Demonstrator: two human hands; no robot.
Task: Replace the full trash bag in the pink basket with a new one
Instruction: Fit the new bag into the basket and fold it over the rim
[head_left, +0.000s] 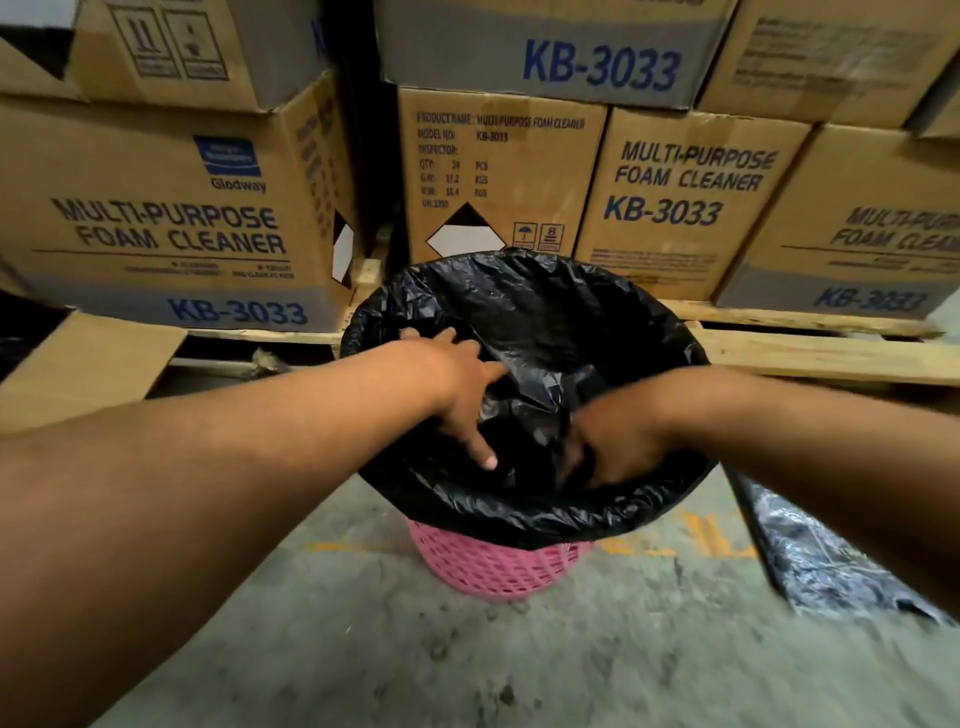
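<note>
A pink basket (493, 569) stands on the concrete floor, lined with a black trash bag (545, 312) whose edge is folded over the rim. Both my hands are inside the bag's mouth. My left hand (457, 384) lies flat on the plastic with its fingers spread, pressing on the inner left side. My right hand (613, 441) is blurred, curled down into the bag near the front, its fingers pinching bunched plastic. The bottom of the basket's inside is hidden by the bag.
Stacked cardboard boxes (171, 208) marked foam cleaner stand on wooden pallets (810, 353) right behind the basket. Another black plastic bag (821, 556) lies on the floor to the right. A flat cardboard piece (83, 358) lies at the left.
</note>
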